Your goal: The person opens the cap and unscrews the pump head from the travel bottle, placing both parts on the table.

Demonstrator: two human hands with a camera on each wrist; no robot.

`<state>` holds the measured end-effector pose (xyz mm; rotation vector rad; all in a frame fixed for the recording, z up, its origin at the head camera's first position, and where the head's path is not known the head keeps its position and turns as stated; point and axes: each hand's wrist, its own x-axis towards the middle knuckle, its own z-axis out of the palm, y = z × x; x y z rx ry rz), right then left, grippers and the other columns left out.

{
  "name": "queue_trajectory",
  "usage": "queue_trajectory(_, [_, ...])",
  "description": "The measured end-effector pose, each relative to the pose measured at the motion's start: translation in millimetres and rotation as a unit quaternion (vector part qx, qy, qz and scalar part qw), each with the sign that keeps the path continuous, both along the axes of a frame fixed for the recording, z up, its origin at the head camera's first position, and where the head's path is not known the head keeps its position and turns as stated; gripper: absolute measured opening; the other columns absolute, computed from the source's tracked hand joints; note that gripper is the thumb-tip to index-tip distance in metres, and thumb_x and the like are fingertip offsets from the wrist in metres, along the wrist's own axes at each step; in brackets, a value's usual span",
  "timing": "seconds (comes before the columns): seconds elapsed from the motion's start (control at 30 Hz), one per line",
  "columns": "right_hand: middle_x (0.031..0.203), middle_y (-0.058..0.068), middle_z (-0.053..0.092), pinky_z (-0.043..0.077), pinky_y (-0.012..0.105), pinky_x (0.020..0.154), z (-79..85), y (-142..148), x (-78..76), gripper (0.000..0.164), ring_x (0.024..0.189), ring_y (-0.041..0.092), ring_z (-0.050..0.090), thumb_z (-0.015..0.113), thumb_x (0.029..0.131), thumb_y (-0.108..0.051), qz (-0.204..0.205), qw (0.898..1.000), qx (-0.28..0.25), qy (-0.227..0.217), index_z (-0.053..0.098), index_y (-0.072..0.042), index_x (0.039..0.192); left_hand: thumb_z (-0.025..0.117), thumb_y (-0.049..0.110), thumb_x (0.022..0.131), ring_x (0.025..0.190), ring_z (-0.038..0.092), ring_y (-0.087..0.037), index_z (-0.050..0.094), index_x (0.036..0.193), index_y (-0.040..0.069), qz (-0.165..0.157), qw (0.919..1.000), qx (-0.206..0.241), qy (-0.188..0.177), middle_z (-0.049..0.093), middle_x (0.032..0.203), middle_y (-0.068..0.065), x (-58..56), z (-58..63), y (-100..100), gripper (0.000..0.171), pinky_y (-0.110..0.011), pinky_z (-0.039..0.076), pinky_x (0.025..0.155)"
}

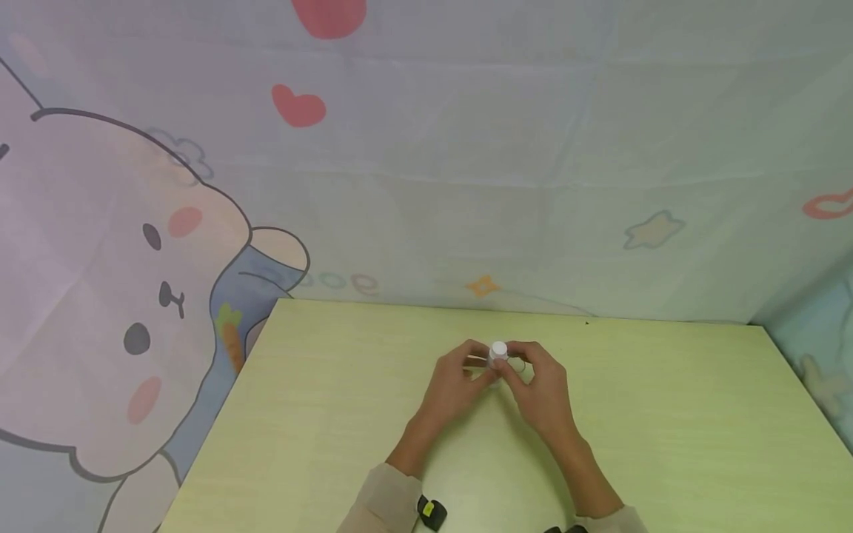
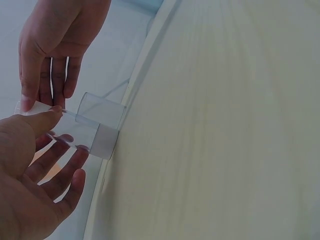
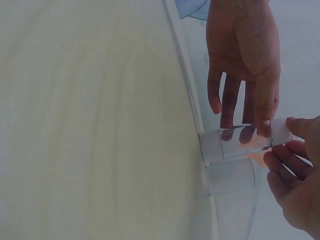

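Observation:
A small clear bottle with a white cap and a white lower part stands upright on the table, between the two hands. My left hand grips its transparent body, thumb on the near side and fingers behind. With thumb and fingers, my right hand pinches the white cap. A clear, open cup stands close beside the bottle on the right hand's side; in the head view the right fingers mostly hide it.
The pale yellow-green wooden table extends on both sides of the hands. Behind it hangs a printed cloth with hearts and a cartoon animal, reaching down to the table's far edge. A tiny dark speck lies near that edge.

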<state>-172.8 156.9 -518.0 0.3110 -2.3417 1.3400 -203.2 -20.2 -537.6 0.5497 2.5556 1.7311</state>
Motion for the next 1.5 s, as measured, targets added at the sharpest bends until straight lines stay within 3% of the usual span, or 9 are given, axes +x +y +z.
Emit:
queue_trajectory(0.13, [0.113,0.005,0.076,0.056,0.052,0.098,0.1,-0.3,-1.2,0.024,0.112,0.029,0.07,0.082,0.096,-0.015,-0.002,1.0,-0.004,-0.004,0.074,-0.006,0.116,0.077,0.042,0.099,0.118,0.071,-0.028,0.069,0.121,0.023,0.002,1.0,-0.002,0.002,0.072,0.126,0.006,-0.2,0.5,0.2,0.029,-0.045,0.058,0.096])
queue_trajectory(0.4, [0.116,0.01,0.076,0.056,0.057,0.098,-0.4,1.2,-1.3,0.024,0.115,0.035,0.071,0.079,0.098,-0.016,0.004,1.0,-0.003,-0.019,0.073,-0.003,0.118,0.077,0.04,0.099,0.118,0.071,-0.027,0.069,0.123,0.022,0.007,0.9999,-0.009,0.006,0.072,0.127,0.005,0.6,0.2,1.0,0.031,-0.044,0.057,0.096])
queue_trajectory(0.7, [0.121,0.011,0.076,0.056,0.056,0.099,1.3,2.1,-1.9,0.028,0.118,0.035,0.069,0.078,0.099,-0.016,0.013,1.0,0.011,-0.017,0.073,-0.004,0.123,0.076,0.037,0.101,0.116,0.071,-0.024,0.07,0.125,0.02,0.013,0.9993,-0.019,0.031,0.072,0.127,0.007,0.7,2.4,2.1,0.03,-0.039,0.058,0.093])
queue_trajectory(1.23, [0.114,0.007,0.075,0.056,0.05,0.099,-0.5,0.3,-1.4,0.027,0.112,0.03,0.07,0.082,0.096,-0.015,0.003,1.0,-0.006,0.005,0.073,-0.005,0.119,0.074,0.045,0.101,0.116,0.071,-0.02,0.069,0.124,0.024,0.009,0.9995,-0.018,0.024,0.071,0.127,0.01,-0.1,-1.1,3.3,0.032,-0.043,0.058,0.095])
queue_trajectory(1.5, [0.113,0.007,0.076,0.057,0.05,0.098,-2.5,0.0,-1.0,0.024,0.111,0.029,0.071,0.08,0.097,-0.015,0.005,1.0,-0.013,0.004,0.073,-0.004,0.118,0.076,0.041,0.1,0.116,0.071,-0.02,0.07,0.123,0.025,0.013,0.9999,-0.005,0.008,0.072,0.126,0.009,2.3,0.1,3.2,0.029,-0.044,0.058,0.095])
